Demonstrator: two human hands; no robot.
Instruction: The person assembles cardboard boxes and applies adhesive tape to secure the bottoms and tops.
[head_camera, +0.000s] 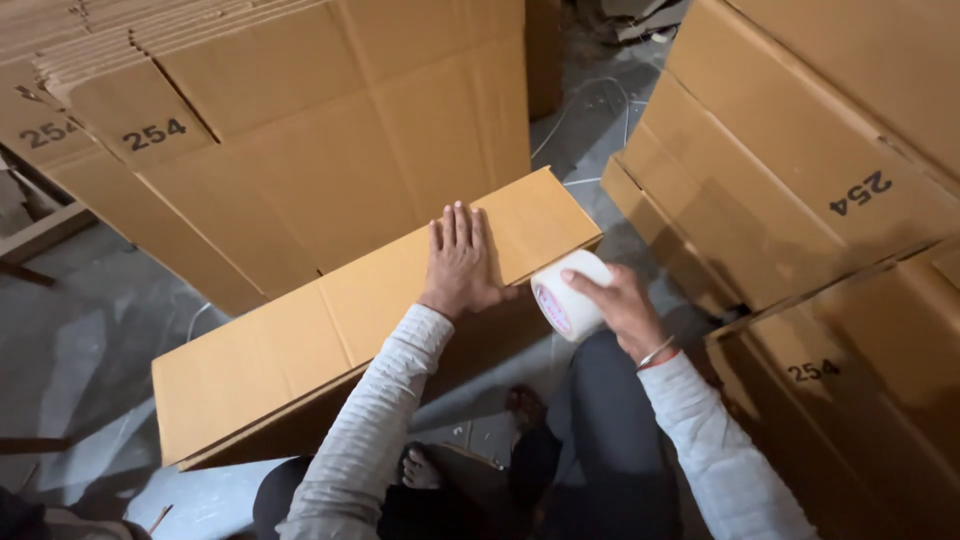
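1. My left hand (458, 262) lies flat, fingers spread, on top of the folded cardboard box (340, 320) and grips nothing. If I ease off, I judge that the box could slide or its top panel could lift.
2. My right hand (622, 305) is closed around the roll of tape (566, 295), held at the box's near right corner, just past its edge. I judge that a loose hold could let the roll twist, so any tape would lie crooked or wrinkle.
3. I cannot see a free end of tape. It may have stuck back onto the roll.
4. The box is plain brown, long and flattish, tilted across my knees, and its right end is the higher one.
5. The roll is white with a reddish inner ring.
6. A stack of flattened boxes (250, 120) stands behind the box, and piled boxes (820, 170) crowd its right, so I judge that my elbow could knock them.
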